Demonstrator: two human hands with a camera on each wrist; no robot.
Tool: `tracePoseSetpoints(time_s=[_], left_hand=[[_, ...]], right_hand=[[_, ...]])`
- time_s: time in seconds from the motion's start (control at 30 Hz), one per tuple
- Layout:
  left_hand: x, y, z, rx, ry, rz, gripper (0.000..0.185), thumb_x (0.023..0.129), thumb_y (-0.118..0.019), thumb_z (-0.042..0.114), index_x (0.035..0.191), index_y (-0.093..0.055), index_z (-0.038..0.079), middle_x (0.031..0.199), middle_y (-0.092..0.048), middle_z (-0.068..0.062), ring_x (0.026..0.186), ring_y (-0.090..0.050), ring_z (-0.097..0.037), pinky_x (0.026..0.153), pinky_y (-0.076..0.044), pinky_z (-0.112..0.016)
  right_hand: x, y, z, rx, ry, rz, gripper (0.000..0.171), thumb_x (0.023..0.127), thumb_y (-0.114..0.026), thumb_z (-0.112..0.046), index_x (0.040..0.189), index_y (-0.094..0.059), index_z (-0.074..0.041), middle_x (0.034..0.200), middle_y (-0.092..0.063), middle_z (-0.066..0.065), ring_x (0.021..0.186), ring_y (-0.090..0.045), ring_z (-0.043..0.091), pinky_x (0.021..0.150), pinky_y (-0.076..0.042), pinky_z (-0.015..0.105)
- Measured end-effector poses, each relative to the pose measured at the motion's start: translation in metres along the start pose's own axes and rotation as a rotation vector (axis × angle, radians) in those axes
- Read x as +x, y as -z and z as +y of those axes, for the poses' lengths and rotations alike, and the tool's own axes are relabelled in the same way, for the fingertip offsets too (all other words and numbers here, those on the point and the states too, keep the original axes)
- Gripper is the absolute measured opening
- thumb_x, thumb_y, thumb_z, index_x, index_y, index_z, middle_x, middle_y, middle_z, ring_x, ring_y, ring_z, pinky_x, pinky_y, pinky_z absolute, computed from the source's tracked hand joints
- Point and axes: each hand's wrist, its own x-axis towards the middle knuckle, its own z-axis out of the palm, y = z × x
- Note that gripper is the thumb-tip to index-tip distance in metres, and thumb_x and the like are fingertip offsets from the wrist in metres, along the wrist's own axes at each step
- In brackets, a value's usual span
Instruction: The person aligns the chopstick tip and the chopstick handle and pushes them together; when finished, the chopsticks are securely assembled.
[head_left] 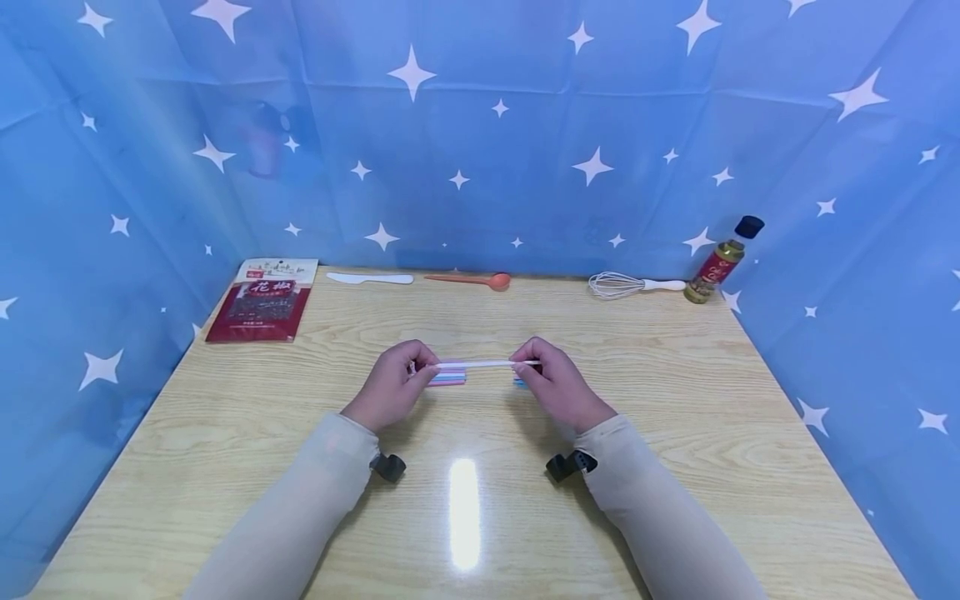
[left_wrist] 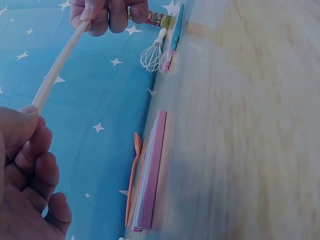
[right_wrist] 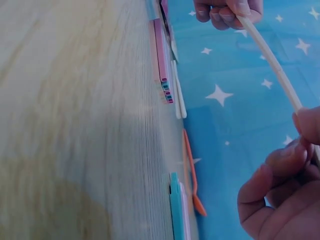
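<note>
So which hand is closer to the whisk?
Right. The right hand sits on the whisk's side of the table; the left hand is farther away, across the white stick both hold.

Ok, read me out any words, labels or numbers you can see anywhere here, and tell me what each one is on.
"花椒": large characters on the red packet at the table's far left.
Smaller print on that packet: too small to read.
Red label on the bottle at far right: blurred, unreadable.
Nothing else carries text.
</note>
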Motion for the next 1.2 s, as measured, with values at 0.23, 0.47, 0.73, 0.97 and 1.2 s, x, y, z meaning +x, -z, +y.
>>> tracePoseSetpoints(time_s=[0.23, 0.47, 0.73, 0.97, 1.2], left_hand=[[-0.001, 0.0, 0.0, 0.004, -0.02, 0.002, 0.005, 0.103, -0.067, 0.008, 0.098, -0.067, 0.008, 0.09, -0.063, -0.003, 0.077, -0.052, -0.019, 0.067, -0.044, -0.027], [-0.002, -0.001, -0.003, -0.021, 0.018, -0.001, 0.006, 0.104, -0.067, 0.009, 0.098, -0.067, 0.009, 0.09, -0.062, -0.005, 0.074, -0.05, -0.02, 0.063, -0.042, -0.027], [0.004, 0.01, -0.018, -0.023, 0.093, 0.036, 0.006, 0.105, -0.065, 0.015, 0.103, -0.07, 0.012, 0.093, -0.062, -0.003, 0.076, -0.053, -0.02, 0.067, -0.046, -0.028], [0.01, 0.03, -0.035, -0.035, 0.189, 0.166, 0.01, 0.106, -0.064, 0.015, 0.106, -0.07, 0.007, 0.096, -0.062, -0.008, 0.088, -0.054, -0.022, 0.076, -0.046, -0.032], [0.011, 0.042, -0.049, 0.02, 0.343, 0.262, 0.013, 0.107, -0.062, 0.013, 0.112, -0.07, 0.004, 0.1, -0.062, -0.012, 0.088, -0.054, -0.024, 0.078, -0.046, -0.034]], right_hand=[[0.0, -0.002, 0.0, 0.004, 0.025, 0.012, 0.013, 0.109, -0.054, -0.005, 0.113, -0.061, 0.005, 0.098, -0.062, 0.02, 0.072, -0.052, 0.014, 0.066, -0.045, 0.025], [0.001, -0.004, 0.003, 0.015, 0.03, 0.03, 0.013, 0.108, -0.055, -0.006, 0.112, -0.063, 0.003, 0.099, -0.063, 0.024, 0.071, -0.053, 0.015, 0.065, -0.047, 0.026], [0.005, 0.002, 0.011, -0.002, -0.075, 0.141, 0.016, 0.106, -0.064, -0.015, 0.113, -0.072, -0.003, 0.096, -0.064, 0.01, 0.081, -0.056, 0.024, 0.068, -0.047, 0.026], [0.005, 0.02, 0.021, -0.073, -0.161, 0.154, 0.023, 0.106, -0.065, -0.022, 0.122, -0.071, -0.007, 0.098, -0.058, 0.008, 0.09, -0.053, 0.028, 0.075, -0.046, 0.031], [0.007, 0.035, 0.033, -0.146, -0.204, 0.11, 0.022, 0.104, -0.068, -0.021, 0.12, -0.073, -0.007, 0.091, -0.056, 0.008, 0.082, -0.052, 0.028, 0.07, -0.045, 0.033]])
